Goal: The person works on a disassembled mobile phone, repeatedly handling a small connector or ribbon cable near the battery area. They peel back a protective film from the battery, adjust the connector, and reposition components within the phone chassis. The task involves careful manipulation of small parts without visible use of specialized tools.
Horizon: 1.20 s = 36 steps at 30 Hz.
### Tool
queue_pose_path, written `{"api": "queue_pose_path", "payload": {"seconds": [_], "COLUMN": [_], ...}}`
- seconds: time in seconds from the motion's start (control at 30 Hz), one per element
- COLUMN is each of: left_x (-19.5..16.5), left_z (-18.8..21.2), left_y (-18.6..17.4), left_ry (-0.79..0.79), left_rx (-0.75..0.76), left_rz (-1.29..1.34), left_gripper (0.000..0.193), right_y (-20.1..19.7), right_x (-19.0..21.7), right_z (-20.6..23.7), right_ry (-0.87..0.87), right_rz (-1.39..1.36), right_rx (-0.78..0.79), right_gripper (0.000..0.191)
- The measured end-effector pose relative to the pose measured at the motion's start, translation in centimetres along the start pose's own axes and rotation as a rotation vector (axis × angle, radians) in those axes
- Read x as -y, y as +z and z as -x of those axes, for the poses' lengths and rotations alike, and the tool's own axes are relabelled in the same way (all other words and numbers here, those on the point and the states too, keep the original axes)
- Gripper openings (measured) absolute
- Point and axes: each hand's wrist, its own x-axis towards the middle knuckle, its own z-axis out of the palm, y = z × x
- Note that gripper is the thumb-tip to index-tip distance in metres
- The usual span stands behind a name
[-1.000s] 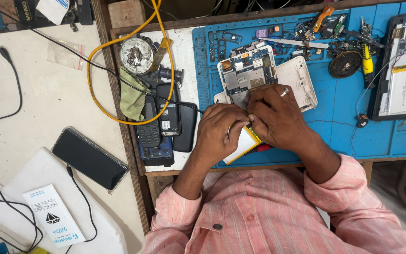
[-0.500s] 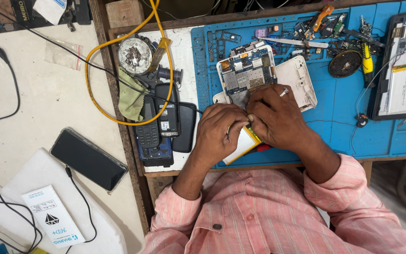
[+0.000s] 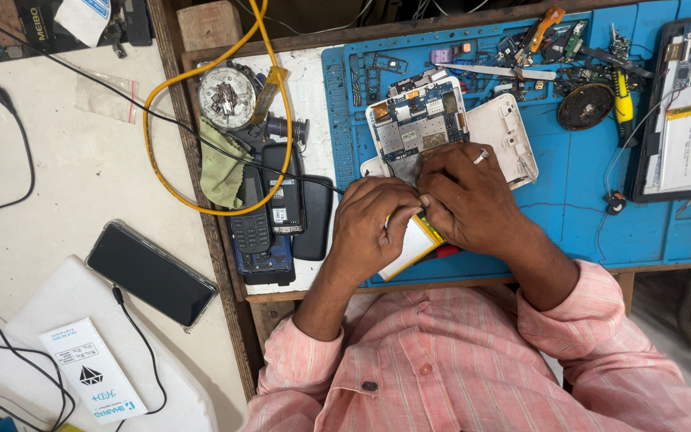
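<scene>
Almost nothing has shifted since the earlier frames: both hands sit in the same spot at the near edge of the blue repair mat, with only a slight change of view. Between them lies a flat battery pack, silver-white with a yellow edge, resting on the mat just below the opened phone whose circuit board faces up. Such a pack looks light and thin, stiff enough to hold its shape yet easily bent or punctured (a soft pouch cell does not forgive a sharp tool or a hard squeeze), and its smooth foil is probably a little slippery. The safest hold would be by the long edges or flat faces, with spread fingers and no pinch at a corner or at the wire end. The left hand is curled, its fingers bent over the upper left part of the pack and pressing or gripping it there. The right hand is likewise closed, fingertips drawn together at the pack's top edge where the two hands meet, as if pinching something small; what exactly it pinches is hidden by the knuckles. A ring shows on one finger of that hand. A white back cover lies beside the phone, touching the right hand's far side.
</scene>
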Motion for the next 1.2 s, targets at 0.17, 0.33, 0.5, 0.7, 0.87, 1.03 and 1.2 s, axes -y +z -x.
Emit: {"api": "queue_pose_path", "payload": {"seconds": [0.17,0.33,0.5,0.7,0.87,1.03,1.2], "left_x": [-0.05,-0.05,0.04,0.14,0.1,0.15,0.28], "left_z": [-0.03,-0.05,-0.12,-0.17,-0.31,-0.43,-0.44], "left_y": [0.04,0.04,0.09,0.07,0.2,0.31,0.33], "left_ry": [0.0,0.0,0.004,0.002,0.005,0.007,0.004], "left_rx": [0.005,0.005,0.001,0.003,0.002,0.003,0.009], "left_rz": [0.0,0.004,0.008,0.005,0.005,0.009,0.01], "left_gripper": [0.005,0.005,0.005,0.005,0.005,0.005,0.005], "right_y": [-0.01,0.06,0.14,0.11,0.09,0.07,0.17], "right_x": [-0.11,-0.27,-0.34,-0.31,-0.36,-0.59,-0.68], "right_z": [0.13,0.24,0.23,0.07,0.01,-0.02,0.03], "right_ry": [0.001,-0.004,0.002,0.005,0.003,-0.002,-0.007], "right_rz": [0.004,0.001,0.008,0.005,-0.007,-0.011,-0.003], "right_rx": [0.0,0.006,0.008,0.006,0.0,-0.01,-0.014], "right_gripper": [0.013,0.014,0.013,0.013,0.013,0.012,0.012]}}
